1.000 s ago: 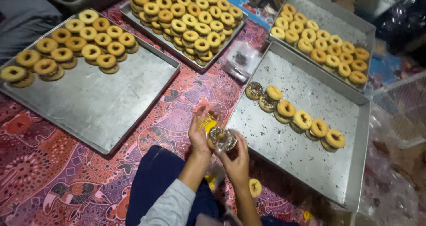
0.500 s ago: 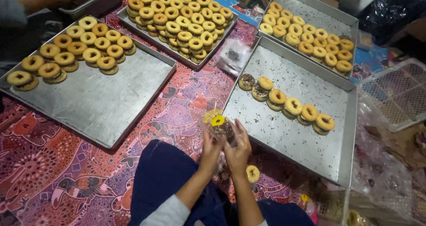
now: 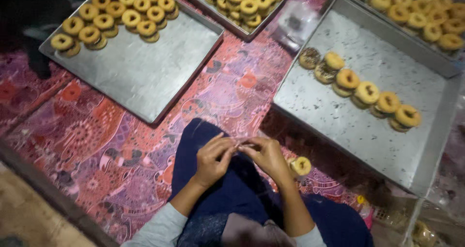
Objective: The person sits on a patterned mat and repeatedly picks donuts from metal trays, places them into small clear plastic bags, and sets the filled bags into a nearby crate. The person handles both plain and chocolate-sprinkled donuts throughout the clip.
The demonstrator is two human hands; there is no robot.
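My left hand (image 3: 213,159) and my right hand (image 3: 266,156) meet over my dark blue lap (image 3: 227,193). Their fingertips pinch a small thin clear piece (image 3: 237,143), seemingly plastic wrap; it is too small to make out further. One ring-shaped yellow pastry (image 3: 301,165) lies just right of my right hand, near my knee. A row of similar ring pastries (image 3: 366,93), some dark-topped, runs diagonally across the metal tray (image 3: 339,126) on the right, beyond my hands.
On the patterned red and purple cloth (image 3: 121,145) to the left lies a second metal tray (image 3: 145,72) with pastries (image 3: 116,14) at its far end. Two fuller trays (image 3: 242,0) (image 3: 421,14) lie along the top. A clear bag (image 3: 295,24) sits between trays.
Both hands have drawn back from the right tray's edge to my lap and come together. The wrapped pastry held up earlier is no longer in them; the view has moved closer.
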